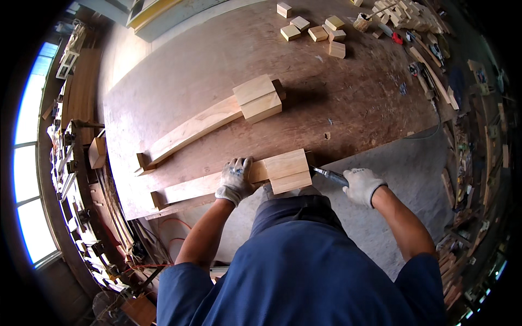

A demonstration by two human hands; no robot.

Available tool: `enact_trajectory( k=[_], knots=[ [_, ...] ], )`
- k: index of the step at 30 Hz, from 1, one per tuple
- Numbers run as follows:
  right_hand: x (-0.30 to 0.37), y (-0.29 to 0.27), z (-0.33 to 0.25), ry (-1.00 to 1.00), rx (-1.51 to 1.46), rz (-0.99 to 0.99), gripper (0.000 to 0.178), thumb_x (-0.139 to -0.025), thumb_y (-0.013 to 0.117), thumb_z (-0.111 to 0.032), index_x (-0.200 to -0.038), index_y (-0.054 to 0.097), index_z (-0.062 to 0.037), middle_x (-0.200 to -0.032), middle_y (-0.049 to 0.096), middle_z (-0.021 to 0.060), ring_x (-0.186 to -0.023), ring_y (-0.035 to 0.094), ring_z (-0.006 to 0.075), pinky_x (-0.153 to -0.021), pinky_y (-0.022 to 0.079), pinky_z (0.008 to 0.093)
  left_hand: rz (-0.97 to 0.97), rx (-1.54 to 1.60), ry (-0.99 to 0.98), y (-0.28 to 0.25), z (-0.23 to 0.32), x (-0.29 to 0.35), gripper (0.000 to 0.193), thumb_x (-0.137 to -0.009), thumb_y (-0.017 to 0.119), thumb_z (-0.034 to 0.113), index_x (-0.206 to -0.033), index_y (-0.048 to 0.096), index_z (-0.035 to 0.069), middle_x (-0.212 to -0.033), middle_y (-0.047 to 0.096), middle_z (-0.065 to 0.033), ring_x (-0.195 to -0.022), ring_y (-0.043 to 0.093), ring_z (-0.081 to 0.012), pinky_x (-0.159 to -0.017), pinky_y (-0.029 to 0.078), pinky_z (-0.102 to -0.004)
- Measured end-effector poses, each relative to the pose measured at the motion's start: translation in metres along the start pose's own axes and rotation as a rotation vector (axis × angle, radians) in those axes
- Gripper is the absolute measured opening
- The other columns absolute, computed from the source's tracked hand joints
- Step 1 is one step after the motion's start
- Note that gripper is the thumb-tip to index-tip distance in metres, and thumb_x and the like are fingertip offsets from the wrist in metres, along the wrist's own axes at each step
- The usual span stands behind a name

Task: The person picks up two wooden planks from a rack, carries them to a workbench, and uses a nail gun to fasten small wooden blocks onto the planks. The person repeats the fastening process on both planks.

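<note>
Head view, looking down: a stepped pale wooden block [286, 164], the landmark here, sits at the right end of a long pale wooden bar [196, 187], along the near edge of a wide brown tabletop [348, 92]. Left of the block, the white-gloved left hand [236, 178] lies across the bar; whether its fingers curl underneath cannot be told. Right of the block, the white-gloved right hand [363, 186] is closed around the handle of a slim dark-handled tool with a metal shaft [338, 177], its tip close to the block's end; contact is unclear. Beyond the block lies a similar block-ended wooden piece [198, 124]. If the tip slips, it could gouge the block or jab toward the left hand. Because the block seems to overhang the edge, light left-hand pressure could let the bar tip or shift.
</note>
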State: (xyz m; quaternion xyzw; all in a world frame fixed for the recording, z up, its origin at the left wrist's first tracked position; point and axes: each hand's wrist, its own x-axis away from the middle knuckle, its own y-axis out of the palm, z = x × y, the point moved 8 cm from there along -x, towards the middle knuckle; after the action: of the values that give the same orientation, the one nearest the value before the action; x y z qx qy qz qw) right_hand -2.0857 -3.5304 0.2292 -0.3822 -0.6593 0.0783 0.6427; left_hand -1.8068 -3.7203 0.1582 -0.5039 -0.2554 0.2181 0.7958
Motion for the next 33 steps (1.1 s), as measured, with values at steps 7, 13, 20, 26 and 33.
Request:
enact_trajectory(
  k=[7, 13, 20, 26, 33],
  knots=[
    [0.0, -0.019, -0.018, -0.031, 0.046, -0.094, 0.031, -0.094, 0.065, -0.027, -0.108, 0.074, -0.001, -0.112, 0.074, 0.0273, -0.11, 0.07, 0.0431, -0.098, 0.056, 0.0502, -0.005, -0.008, -0.024, 0.002, -0.002, 0.0, 0.085, -0.07, 0.092, 0.056, -0.134, 0.058, 0.01, -0.121, 0.068, -0.017, -0.115, 0.063, -0.0386, -0.098, 0.05, -0.0518],
    [0.012, -0.026, -0.043, -0.051, 0.143, -0.041, 0.03, -0.094, 0.063, -0.029, -0.102, 0.076, -0.0026, -0.103, 0.076, 0.024, -0.104, 0.074, 0.0405, -0.092, 0.058, 0.05, -0.022, 0.007, -0.045, 0.0, -0.001, 0.0, 0.084, -0.07, 0.092, 0.056, -0.133, 0.059, 0.01, -0.121, 0.068, -0.017, -0.115, 0.063, -0.0384, -0.099, 0.05, -0.0515],
    [0.003, -0.038, -0.035, -0.05, 0.25, -0.099, 0.034, -0.097, 0.063, -0.034, -0.111, 0.072, -0.0049, -0.109, 0.076, 0.0203, -0.107, 0.073, 0.0381, -0.094, 0.056, 0.0503, -0.017, 0.004, -0.028, -0.002, -0.001, 0.002, 0.084, -0.071, 0.092, 0.055, -0.133, 0.058, 0.009, -0.122, 0.068, -0.0179, -0.115, 0.063, -0.0395, -0.1, 0.049, -0.0516],
    [-0.009, -0.044, -0.032, -0.044, 0.271, -0.151, 0.036, -0.098, 0.064, -0.035, -0.113, 0.074, -0.0046, -0.113, 0.075, 0.0193, -0.11, 0.071, 0.0397, -0.097, 0.056, 0.049, -0.005, 0.01, -0.029, -0.002, -0.001, 0.0, 0.086, -0.07, 0.092, 0.055, -0.133, 0.058, 0.008, -0.122, 0.068, -0.0187, -0.116, 0.063, -0.0401, -0.1, 0.05, -0.0517],
    [-0.021, -0.034, -0.005, 0.017, 0.175, -0.18, 0.044, -0.097, 0.065, -0.039, -0.107, 0.079, 0.0016, -0.109, 0.076, 0.0258, -0.105, 0.074, 0.0413, -0.094, 0.057, 0.0487, -0.024, 0.01, -0.03, -0.003, 0.001, -0.001, 0.085, -0.07, 0.092, 0.054, -0.133, 0.058, 0.007, -0.121, 0.068, -0.0187, -0.114, 0.064, -0.0397, -0.099, 0.051, -0.0516]
  ],
)
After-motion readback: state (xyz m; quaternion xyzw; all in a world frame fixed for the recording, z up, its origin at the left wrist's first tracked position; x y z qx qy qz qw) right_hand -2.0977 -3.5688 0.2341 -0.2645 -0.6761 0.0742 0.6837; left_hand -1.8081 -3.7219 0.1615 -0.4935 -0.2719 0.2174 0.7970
